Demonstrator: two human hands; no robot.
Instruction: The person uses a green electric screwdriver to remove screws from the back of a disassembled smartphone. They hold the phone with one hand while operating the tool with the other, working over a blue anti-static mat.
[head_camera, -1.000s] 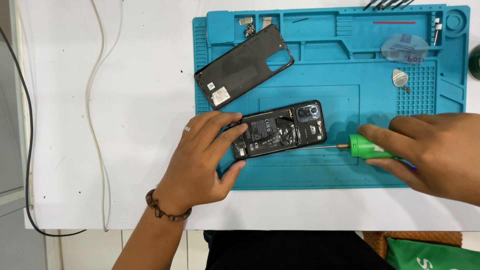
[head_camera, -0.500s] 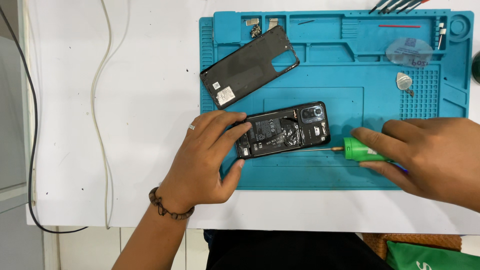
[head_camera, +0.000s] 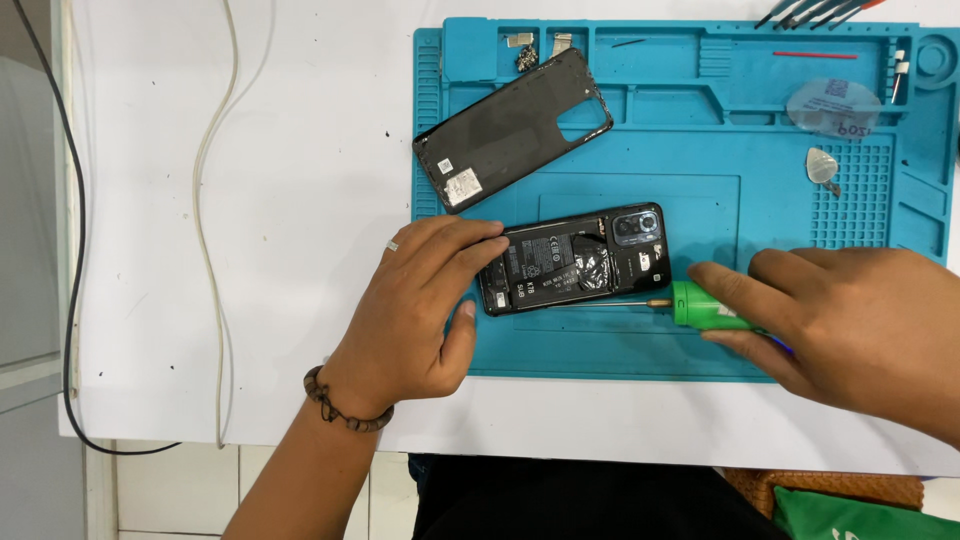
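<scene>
Left hand (head_camera: 420, 310) grips the bottom end of the opened phone (head_camera: 575, 258), pinning it flat on the teal repair mat (head_camera: 640, 360); right hand (head_camera: 850, 325) is closed around a green-handled screwdriver (head_camera: 705, 306) lying along the phone's near edge. Internals look intact, so teardown seems early. Farther back, the removed back cover (head_camera: 515, 128) lies on the mat, with a few small parts (head_camera: 535, 48) at the top edge.

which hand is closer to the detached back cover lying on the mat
Left. The left hand grips the opened phone just below the back cover; the right hand, holding the green screwdriver, sits far off toward the mat's lower right.
</scene>
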